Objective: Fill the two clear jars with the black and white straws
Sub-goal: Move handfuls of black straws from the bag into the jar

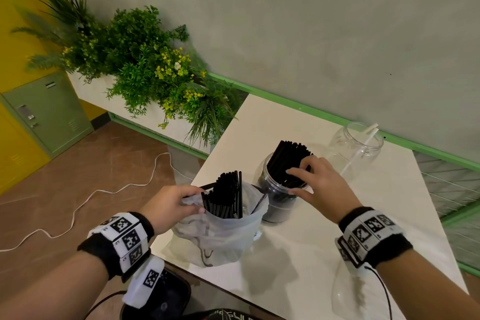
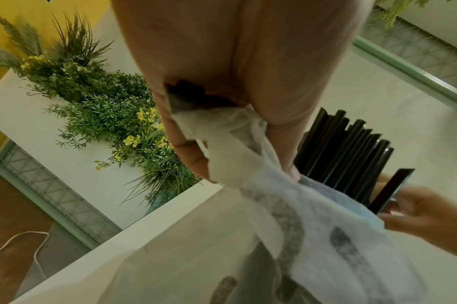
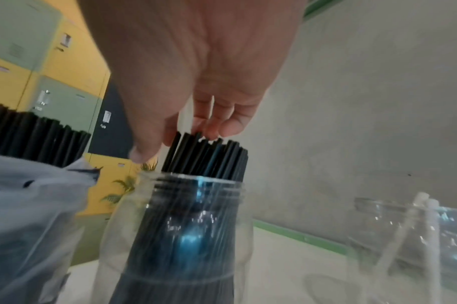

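Observation:
A thin plastic bag (image 1: 220, 236) stands on the white table (image 1: 311, 254) with black straws (image 1: 226, 195) sticking up out of it. My left hand (image 1: 171, 205) pinches the bag (image 2: 274, 205) at its left rim, beside those straws (image 2: 352, 154). Just right of the bag, a clear jar (image 1: 278, 205) holds a leaning bundle of black straws (image 1: 288, 156). My right hand (image 1: 319, 184) reaches over this jar (image 3: 175, 236), fingertips touching the straw tops (image 3: 206, 156), thumb off to the side. Behind stands a second clear jar (image 1: 355, 145) with a couple of white straws (image 1: 368, 135).
A white planter of green and yellow plants (image 1: 145, 67) runs along the wall left of the table. A white cable (image 1: 78, 205) lies on the brown floor. A green-framed mesh rail (image 1: 452, 184) borders the table's right side. Something of clear plastic (image 1: 348, 291) lies near the front edge.

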